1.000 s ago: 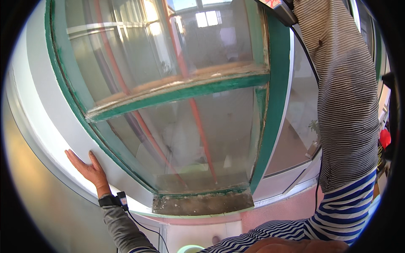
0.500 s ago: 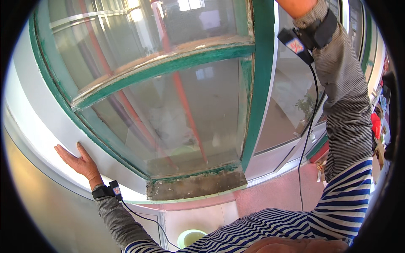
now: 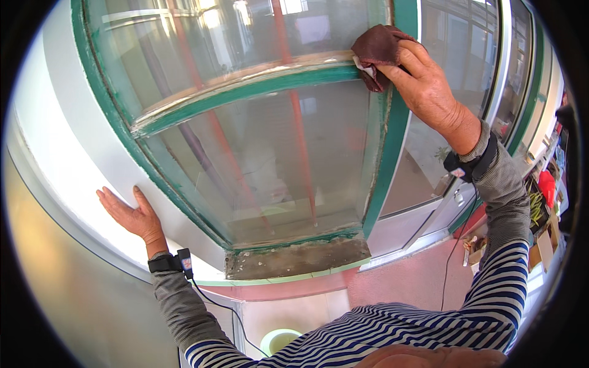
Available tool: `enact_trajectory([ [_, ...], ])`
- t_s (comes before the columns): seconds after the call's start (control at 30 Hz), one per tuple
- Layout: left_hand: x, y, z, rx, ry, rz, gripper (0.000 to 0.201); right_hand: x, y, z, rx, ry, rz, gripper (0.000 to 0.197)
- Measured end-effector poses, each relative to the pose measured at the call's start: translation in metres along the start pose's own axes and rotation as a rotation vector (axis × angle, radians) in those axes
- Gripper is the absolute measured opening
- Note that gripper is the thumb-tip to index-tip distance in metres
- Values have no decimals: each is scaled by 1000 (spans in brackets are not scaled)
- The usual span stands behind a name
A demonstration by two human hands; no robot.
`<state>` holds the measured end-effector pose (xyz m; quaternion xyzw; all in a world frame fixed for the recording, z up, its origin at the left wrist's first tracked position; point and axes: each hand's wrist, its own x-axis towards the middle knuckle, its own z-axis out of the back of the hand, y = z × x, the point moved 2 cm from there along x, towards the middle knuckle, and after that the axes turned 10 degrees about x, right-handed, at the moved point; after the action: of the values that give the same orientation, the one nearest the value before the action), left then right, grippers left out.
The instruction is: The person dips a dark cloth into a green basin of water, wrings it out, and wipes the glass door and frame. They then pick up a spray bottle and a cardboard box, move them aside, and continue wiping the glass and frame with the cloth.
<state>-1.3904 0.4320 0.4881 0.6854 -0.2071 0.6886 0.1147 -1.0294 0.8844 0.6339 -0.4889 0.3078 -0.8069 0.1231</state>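
Note:
A dark maroon cloth is gripped in my right hand, pressed where the window's crossbar meets its right upright. The window frame is green, with worn, bare patches along the bar. Glass panes lie above and below that bar, with reddish vertical bars showing behind them. My left hand rests flat, fingers apart, on the white surface beside the window's left edge. Each wrist wears a black strap with a small box and a cable.
Under the window runs a stained sill. A pale green round container stands low in front of me. On the right are a white-framed glass door and a cluttered pile with a red item and cardboard.
My right hand has come down from the upper edge, bringing the cloth into view at the crossbar's right end. The view has shifted slightly; my left hand still lies on the white surface.

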Motion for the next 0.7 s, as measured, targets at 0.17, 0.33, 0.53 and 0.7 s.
enact_trajectory([
  [0.17,0,0,1,-38,5,8,71,9,10,-10,77,-99,15,44],
  [0.33,0,-1,2,-29,1,-4,72,20,26,-16,64,-146,4,47],
  [0.53,0,-1,2,-31,0,0,74,60,59,-33,177,-183,67,44],
  [0.7,-1,0,1,-44,5,24,76,110,97,-56,254,-227,133,37],
])
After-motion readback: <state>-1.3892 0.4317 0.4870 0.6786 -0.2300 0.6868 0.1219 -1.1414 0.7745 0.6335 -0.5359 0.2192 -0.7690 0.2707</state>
